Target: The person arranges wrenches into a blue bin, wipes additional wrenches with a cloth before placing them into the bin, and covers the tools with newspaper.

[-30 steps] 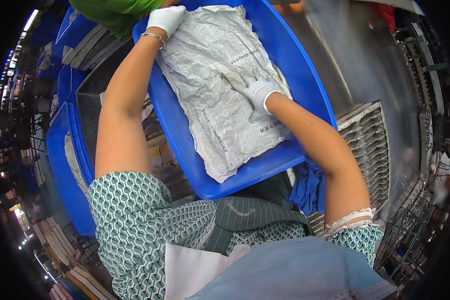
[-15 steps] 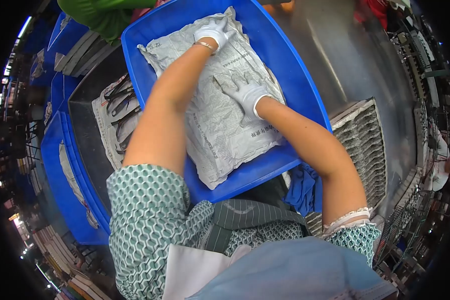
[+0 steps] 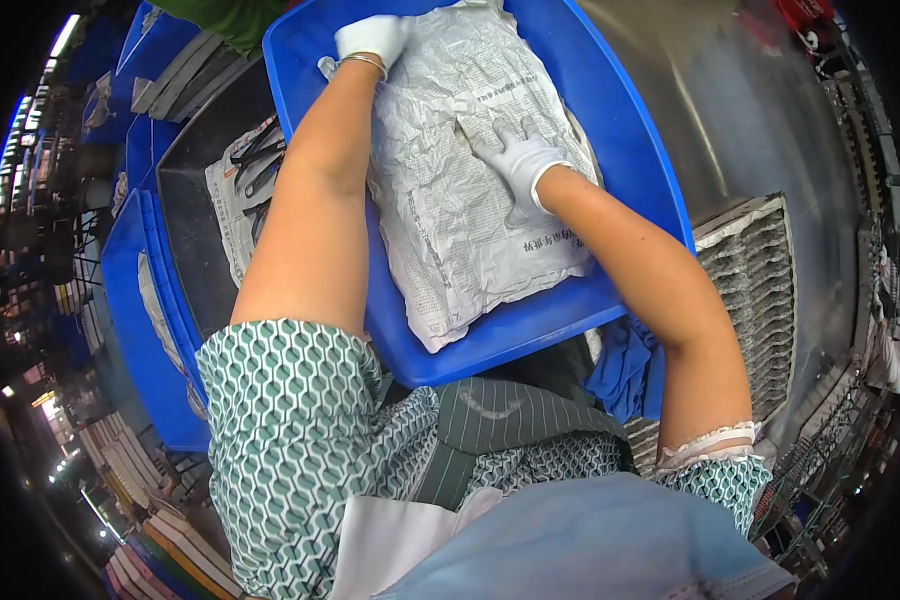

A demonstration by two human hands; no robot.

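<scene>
A crumpled newspaper sheet (image 3: 480, 230) lies inside a tilted blue plastic bin (image 3: 638, 150) in front of me. My left hand (image 3: 370, 40), in a white glove, is at the paper's far left edge with its fingers curled in against the sheet. Its fingertips are blurred and partly hidden. My right hand (image 3: 522, 165), also gloved in white, lies flat on the middle of the newspaper, fingers spread. What is under the paper is hidden.
Left of the bin, a dark tray (image 3: 195, 170) holds black-handled tools (image 3: 260, 165) on newspaper. More blue bins (image 3: 150, 310) stand farther left. To the right are a metal surface (image 3: 660, 60), a ridged grey tray (image 3: 750, 290) and a blue cloth (image 3: 620, 370). Another person's green sleeve (image 3: 225, 15) shows at the top.
My left hand has moved left from the top of the newspaper to its far left edge, its fingers going from spread to curled. The paper's corner there is bunched inward. My right hand stays put.
</scene>
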